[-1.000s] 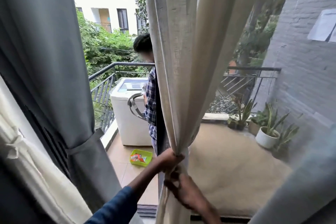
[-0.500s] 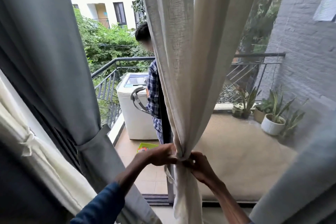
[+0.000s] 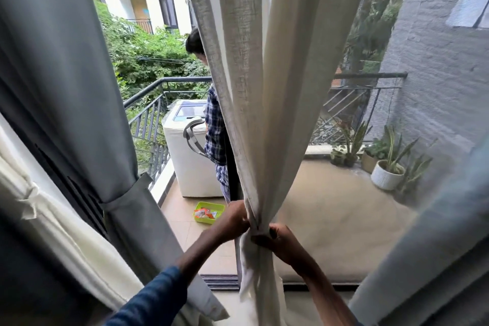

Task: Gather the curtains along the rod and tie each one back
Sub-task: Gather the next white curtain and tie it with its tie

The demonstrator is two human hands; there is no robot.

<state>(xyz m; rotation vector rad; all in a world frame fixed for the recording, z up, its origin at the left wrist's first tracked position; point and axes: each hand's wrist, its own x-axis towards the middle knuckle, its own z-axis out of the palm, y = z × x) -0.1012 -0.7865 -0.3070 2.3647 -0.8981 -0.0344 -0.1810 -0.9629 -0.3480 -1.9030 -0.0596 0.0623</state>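
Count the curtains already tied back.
2, both at left: the grey curtain and the white curtain beside it. The left hand and right hand grip the middle curtain; others may be hidden.

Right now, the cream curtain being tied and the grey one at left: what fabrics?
Cream curtain: looks like coarse linen or cotton, matte; visible slubby weave, light glows through. Grey curtain: denser, smooth, opaque cloth, possibly polyester; no weave shows.

- Four curtains hung there: a grey curtain (image 3: pixel 66 87), a cream curtain (image 3: pixel 60 222), a beige curtain (image 3: pixel 264 87) and a blurred grey curtain (image 3: pixel 428 259).
- Two hands showed: a left hand (image 3: pixel 234 217) and a right hand (image 3: pixel 277 239).
- One washing machine (image 3: pixel 190 167) stood outside.
- One green basket (image 3: pixel 209 213).
- One white pot (image 3: pixel 385 178).
- One other person (image 3: pixel 214 135).
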